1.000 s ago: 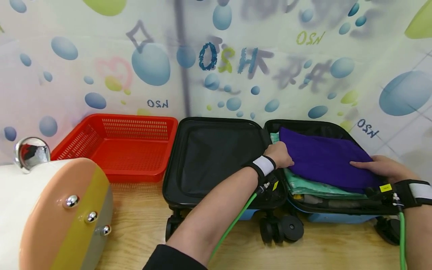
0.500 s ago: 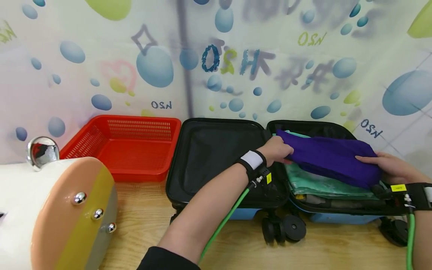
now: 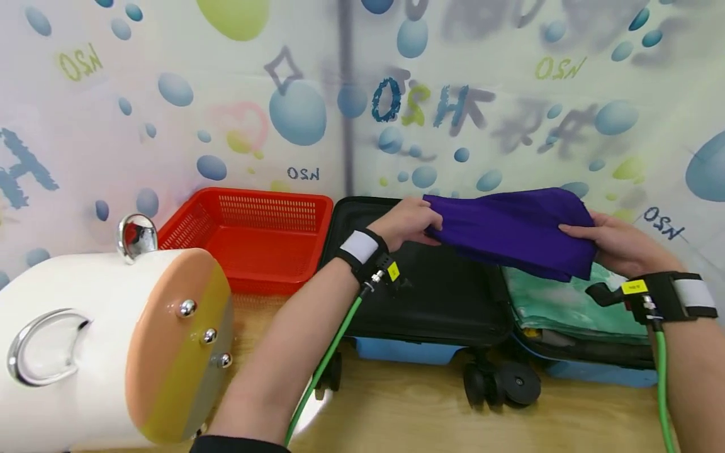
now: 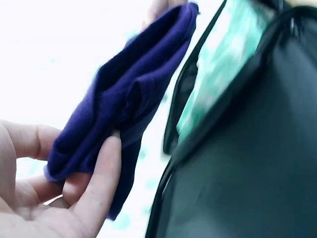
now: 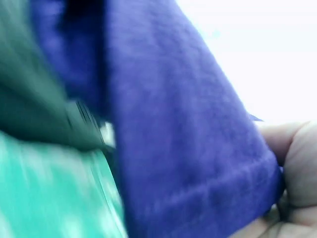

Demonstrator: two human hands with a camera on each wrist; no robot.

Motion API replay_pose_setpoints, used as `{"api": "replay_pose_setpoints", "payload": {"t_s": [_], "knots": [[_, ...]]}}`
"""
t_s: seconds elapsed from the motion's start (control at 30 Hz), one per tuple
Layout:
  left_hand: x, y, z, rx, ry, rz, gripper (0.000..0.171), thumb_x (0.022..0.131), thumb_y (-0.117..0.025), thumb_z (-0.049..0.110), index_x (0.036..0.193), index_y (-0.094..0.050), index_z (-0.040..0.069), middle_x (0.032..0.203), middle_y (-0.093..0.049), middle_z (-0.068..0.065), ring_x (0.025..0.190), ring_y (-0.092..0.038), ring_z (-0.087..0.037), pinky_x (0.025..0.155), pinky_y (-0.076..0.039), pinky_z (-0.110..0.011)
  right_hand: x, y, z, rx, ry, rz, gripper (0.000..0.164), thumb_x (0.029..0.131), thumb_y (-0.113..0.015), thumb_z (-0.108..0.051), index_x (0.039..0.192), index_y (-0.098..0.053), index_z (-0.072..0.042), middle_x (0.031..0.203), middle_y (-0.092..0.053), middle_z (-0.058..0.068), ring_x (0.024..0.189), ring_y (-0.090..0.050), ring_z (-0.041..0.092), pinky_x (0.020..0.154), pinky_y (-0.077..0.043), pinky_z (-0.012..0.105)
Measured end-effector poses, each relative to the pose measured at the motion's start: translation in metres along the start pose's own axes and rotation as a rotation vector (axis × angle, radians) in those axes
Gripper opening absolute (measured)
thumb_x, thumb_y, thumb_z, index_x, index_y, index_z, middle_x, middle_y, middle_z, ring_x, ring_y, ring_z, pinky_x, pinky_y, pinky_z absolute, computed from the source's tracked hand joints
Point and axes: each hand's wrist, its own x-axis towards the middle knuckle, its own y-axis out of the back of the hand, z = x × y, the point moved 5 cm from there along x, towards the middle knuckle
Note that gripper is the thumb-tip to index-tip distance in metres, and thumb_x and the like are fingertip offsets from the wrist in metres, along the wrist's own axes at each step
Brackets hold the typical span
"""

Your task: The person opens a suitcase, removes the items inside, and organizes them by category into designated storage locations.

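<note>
A folded purple garment point(image 3: 504, 226) is stretched between both hands above the suitcase point(image 3: 430, 302). My left hand point(image 3: 409, 221) pinches its left end; in the left wrist view, thumb and fingers hold the layered folds point(image 4: 119, 99). At the opposite end, my right hand point(image 3: 623, 244) grips the cloth with the thumb on top. A stitched hem point(image 5: 198, 193) shows close up in the right wrist view. Below the garment, folded green cloth point(image 3: 566, 305) lies in the suitcase's right half, partly hidden by the purple fabric and right hand.
Left of the open suitcase stands a red plastic basket point(image 3: 260, 251). A white bread box point(image 3: 113, 340) with a chrome handle fills the left foreground. Black wheels point(image 3: 518, 382) jut from the suitcase's near side onto the wooden table point(image 3: 408, 415). Behind hangs a patterned curtain point(image 3: 317, 38).
Both hands have lifted the purple garment off the green cloth in the suitcase and carried it up and leftward. More of the green cloth is uncovered. The head view has turned left.
</note>
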Motion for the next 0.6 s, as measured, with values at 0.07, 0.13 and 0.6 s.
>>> {"api": "replay_pose_setpoints", "payload": {"t_s": [0.07, 0.13, 0.6], "knots": [[-0.006, 0.025, 0.002, 0.014, 0.023, 0.054, 0.015, 0.088, -0.053, -0.005, 0.077, -0.047, 0.003, 0.093, -0.051, -0.006, 0.086, -0.060, -0.020, 0.094, -0.057, -0.044, 0.016, -0.023, -0.014, -0.055, 0.008, 0.005, 0.033, 0.106, -0.045, -0.021, 0.136, -0.043, -0.034, 0.115, -0.064, -0.022, 0.099, -0.067, 0.004, 0.081, -0.057, 0.023], [-0.014, 0.052, 0.003, 0.028, 0.054, 0.122, 0.009, 0.088, -0.053, -0.004, 0.085, -0.048, 0.003, 0.105, -0.053, -0.009, 0.092, -0.060, -0.023, 0.093, -0.058, -0.041, 0.034, -0.048, -0.026, -0.078, 0.017, 0.009, 0.042, 0.105, -0.048, -0.025, 0.145, -0.035, -0.026, 0.116, -0.063, -0.022, 0.101, -0.066, 0.002, 0.082, -0.056, 0.022], [-0.082, 0.201, 0.001, 0.581, 0.130, 0.604, 0.021, 0.087, -0.042, 0.007, 0.067, -0.037, 0.012, 0.080, -0.048, -0.008, 0.071, -0.053, -0.024, 0.058, -0.043, -0.024, 0.139, -0.215, -0.072, 0.090, 0.158, -0.076, 0.061, 0.104, -0.049, -0.014, 0.158, -0.021, -0.017, 0.159, -0.032, 0.005, 0.117, -0.056, 0.007, 0.086, -0.052, 0.018]]}}
